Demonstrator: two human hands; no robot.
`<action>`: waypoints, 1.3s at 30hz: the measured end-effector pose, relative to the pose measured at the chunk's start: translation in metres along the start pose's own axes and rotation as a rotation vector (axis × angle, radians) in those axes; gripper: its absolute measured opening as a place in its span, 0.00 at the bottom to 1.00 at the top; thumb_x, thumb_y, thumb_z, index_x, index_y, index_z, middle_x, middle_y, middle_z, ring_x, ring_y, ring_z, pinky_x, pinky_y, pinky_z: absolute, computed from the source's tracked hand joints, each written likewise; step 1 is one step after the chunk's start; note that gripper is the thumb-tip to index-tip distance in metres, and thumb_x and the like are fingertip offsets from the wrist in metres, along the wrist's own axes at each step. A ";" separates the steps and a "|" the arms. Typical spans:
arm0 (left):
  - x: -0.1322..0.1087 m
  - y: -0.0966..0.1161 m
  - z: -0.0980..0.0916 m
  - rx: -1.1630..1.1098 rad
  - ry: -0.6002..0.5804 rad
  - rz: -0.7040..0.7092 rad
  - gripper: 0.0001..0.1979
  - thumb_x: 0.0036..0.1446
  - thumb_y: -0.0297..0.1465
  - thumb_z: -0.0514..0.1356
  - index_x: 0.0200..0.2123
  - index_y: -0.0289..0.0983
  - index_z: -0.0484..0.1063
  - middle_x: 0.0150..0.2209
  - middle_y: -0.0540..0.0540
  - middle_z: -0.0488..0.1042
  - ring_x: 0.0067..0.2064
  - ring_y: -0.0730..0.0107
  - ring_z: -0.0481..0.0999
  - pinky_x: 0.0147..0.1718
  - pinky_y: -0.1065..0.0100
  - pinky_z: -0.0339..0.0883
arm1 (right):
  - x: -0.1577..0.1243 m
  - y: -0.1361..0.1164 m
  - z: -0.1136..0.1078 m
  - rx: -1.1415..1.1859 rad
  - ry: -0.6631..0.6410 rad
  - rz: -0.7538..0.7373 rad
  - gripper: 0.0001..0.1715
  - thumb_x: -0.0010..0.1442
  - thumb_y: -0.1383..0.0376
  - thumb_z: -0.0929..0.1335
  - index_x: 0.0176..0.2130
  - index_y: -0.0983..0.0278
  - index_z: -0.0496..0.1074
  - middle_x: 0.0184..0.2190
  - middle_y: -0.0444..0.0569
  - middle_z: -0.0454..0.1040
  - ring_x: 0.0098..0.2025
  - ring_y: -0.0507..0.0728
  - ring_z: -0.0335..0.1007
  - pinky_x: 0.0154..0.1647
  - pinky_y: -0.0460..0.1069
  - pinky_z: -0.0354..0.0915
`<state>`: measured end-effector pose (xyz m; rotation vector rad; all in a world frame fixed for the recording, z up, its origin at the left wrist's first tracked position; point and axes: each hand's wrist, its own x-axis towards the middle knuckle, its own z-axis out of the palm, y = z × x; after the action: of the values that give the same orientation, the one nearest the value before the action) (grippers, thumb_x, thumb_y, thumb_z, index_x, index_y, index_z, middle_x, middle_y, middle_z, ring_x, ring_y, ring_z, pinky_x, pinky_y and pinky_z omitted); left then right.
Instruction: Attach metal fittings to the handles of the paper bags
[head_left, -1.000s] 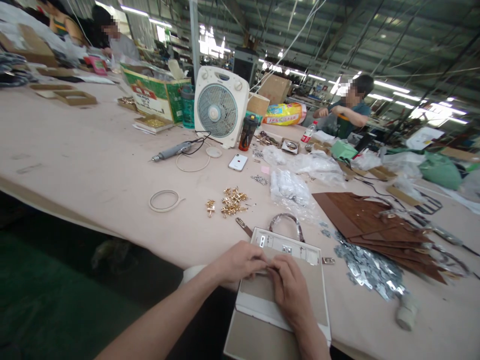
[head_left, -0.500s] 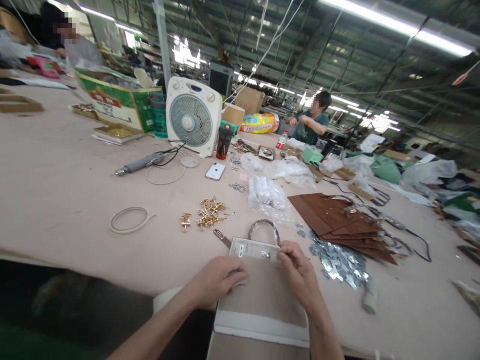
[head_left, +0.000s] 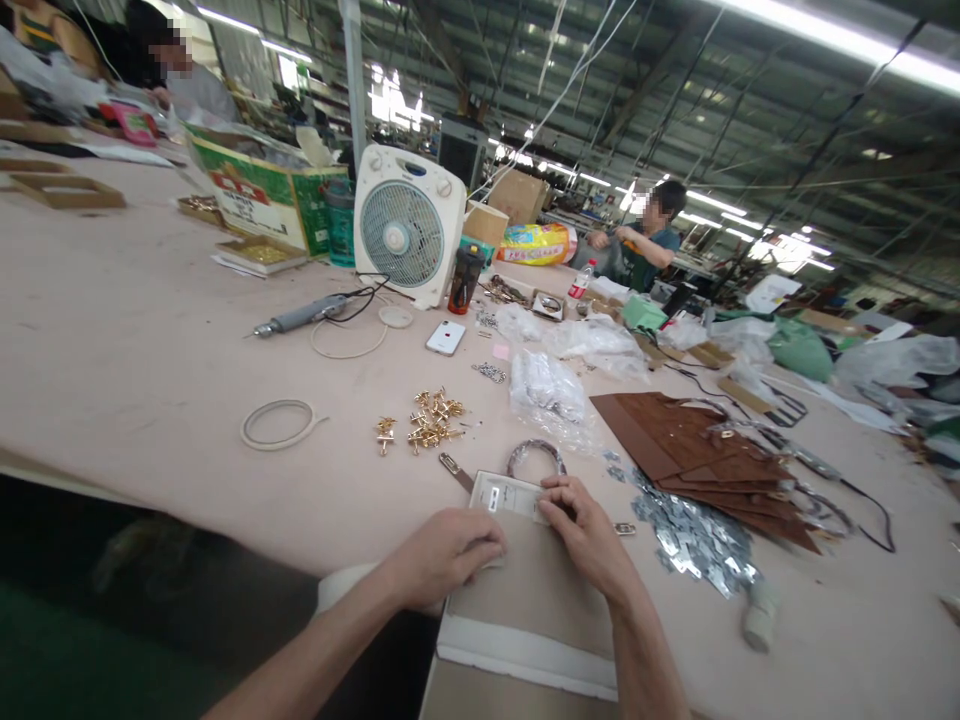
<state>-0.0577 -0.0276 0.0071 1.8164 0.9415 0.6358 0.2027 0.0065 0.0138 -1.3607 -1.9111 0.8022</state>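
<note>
Bag panel (head_left: 536,590) lying flat at the near edge of the table (head_left: 150,330), its white strip with slots farthest from the person. Left hand (head_left: 450,550) rests closed-fingered on the panel's left edge, steadying it. Right hand (head_left: 589,535) pinches together at the strip, apparently on a small metal fitting, though the fingers hide it. Step in hand: seating hardware in the strip. The next move calls for precise alignment with a slot; gold clasps (head_left: 431,425) and silver plates (head_left: 694,540) lie near.

Both forearms are showing bare up to the frame's lower edge, with no sleeve reaching them. The left hand (head_left: 448,553) and right hand (head_left: 587,535) are wearing no gloves, rings or watch.
</note>
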 end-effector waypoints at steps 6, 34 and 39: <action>0.002 0.000 0.000 -0.004 -0.008 -0.003 0.11 0.67 0.34 0.57 0.41 0.38 0.79 0.34 0.50 0.77 0.28 0.74 0.72 0.34 0.74 0.65 | 0.003 0.002 0.001 -0.006 -0.001 -0.002 0.15 0.68 0.56 0.68 0.34 0.60 0.77 0.49 0.52 0.75 0.54 0.62 0.72 0.59 0.58 0.65; 0.001 -0.009 0.005 -0.263 0.043 -0.018 0.12 0.64 0.36 0.62 0.40 0.34 0.82 0.37 0.47 0.75 0.28 0.75 0.74 0.29 0.74 0.66 | -0.003 0.027 0.034 -0.128 0.387 -0.116 0.16 0.71 0.55 0.66 0.45 0.59 0.82 0.46 0.54 0.82 0.50 0.63 0.78 0.57 0.62 0.71; 0.000 -0.013 0.007 -0.259 0.063 -0.027 0.15 0.63 0.36 0.61 0.45 0.34 0.83 0.39 0.44 0.78 0.28 0.75 0.74 0.28 0.74 0.67 | -0.005 0.022 0.032 -0.105 0.438 -0.086 0.17 0.70 0.55 0.66 0.49 0.60 0.80 0.49 0.55 0.81 0.52 0.63 0.77 0.57 0.62 0.70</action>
<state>-0.0563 -0.0281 -0.0076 1.5596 0.8801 0.7654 0.1911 0.0046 -0.0233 -1.3724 -1.6667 0.3282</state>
